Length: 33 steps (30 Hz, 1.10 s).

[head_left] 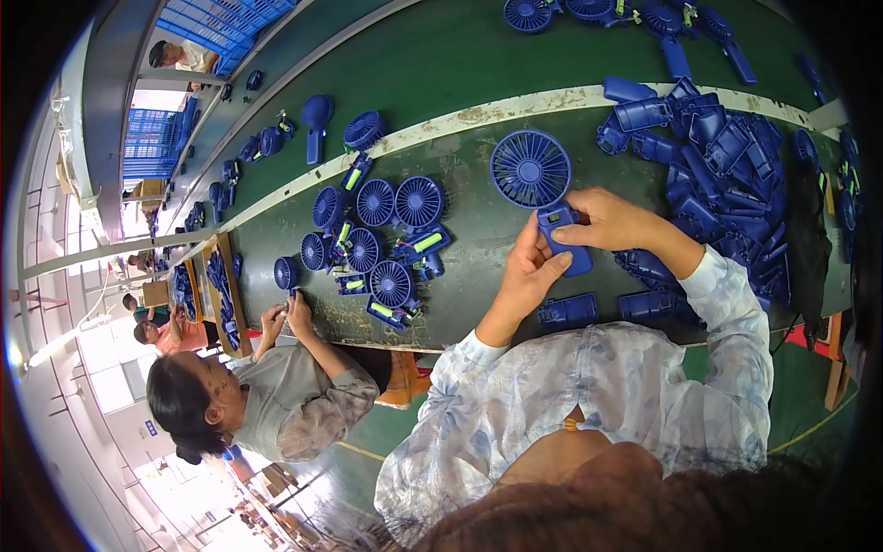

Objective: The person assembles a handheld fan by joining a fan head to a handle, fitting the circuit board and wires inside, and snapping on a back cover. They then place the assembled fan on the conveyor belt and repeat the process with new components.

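Note:
Both of my hands are on one blue handheld fan [531, 171], its round grille pointing away from me. My left hand [526, 281] grips the handle from the left, thumb along its lower part. From the right, my right hand [602, 221] closes on the handle, its thumb pressed on the front below a small opening near the neck. Fingers behind the handle are partly hidden. Just below lies a loose blue handle shell [567, 310] on the dark green table [478, 304], with another shell [647, 304] to its right.
A big heap of blue handle shells [727, 175] fills the right side. To the left sit several fans with green-yellow batteries [391, 285]. A co-worker [267, 400] works at the left. Beyond a pale rail [478, 112], more fans [317, 120] lie on a green surface.

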### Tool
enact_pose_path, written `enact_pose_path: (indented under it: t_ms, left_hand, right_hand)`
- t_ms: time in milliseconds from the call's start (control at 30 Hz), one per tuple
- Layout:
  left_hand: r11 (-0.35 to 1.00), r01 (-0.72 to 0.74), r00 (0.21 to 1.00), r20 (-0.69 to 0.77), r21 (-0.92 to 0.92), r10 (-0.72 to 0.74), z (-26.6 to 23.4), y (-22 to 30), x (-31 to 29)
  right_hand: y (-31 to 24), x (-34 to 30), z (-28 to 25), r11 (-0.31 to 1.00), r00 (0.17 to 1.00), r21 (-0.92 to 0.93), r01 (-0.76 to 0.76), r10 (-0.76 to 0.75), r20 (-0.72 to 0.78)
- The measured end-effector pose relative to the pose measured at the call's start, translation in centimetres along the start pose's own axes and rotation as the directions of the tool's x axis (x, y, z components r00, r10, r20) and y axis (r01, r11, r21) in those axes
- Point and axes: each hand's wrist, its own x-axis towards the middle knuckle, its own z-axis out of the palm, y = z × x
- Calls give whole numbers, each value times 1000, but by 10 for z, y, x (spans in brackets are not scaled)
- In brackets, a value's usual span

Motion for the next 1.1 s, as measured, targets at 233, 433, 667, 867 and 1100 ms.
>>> enact_pose_path:
  t_ms: [233, 433, 667, 867, 1100]
  left_hand:
    - [987, -31, 994, -102, 161, 47, 11, 3, -7]
    - [962, -110, 984, -107, 250, 140, 14, 3, -7]
    - [999, -20, 994, -111, 32, 23, 15, 17, 2]
    - [987, -49, 993, -118, -152, 31, 7, 22, 16]
    - [979, -197, 963, -198, -60, 182, -2, 11, 18]
  right_hand:
    - [-4, 1, -1, 992, 999, 123, -8, 4, 40]
    - [4, 4, -3, 998, 996, 32, 55, -57, 68]
    - [2, 4, 1, 958, 999, 288, -9, -6, 53]
    - [7, 3, 7, 906, 996, 418, -72, 46, 71]
    - [-6, 12, 20, 929, 989, 354, -104, 61, 133]
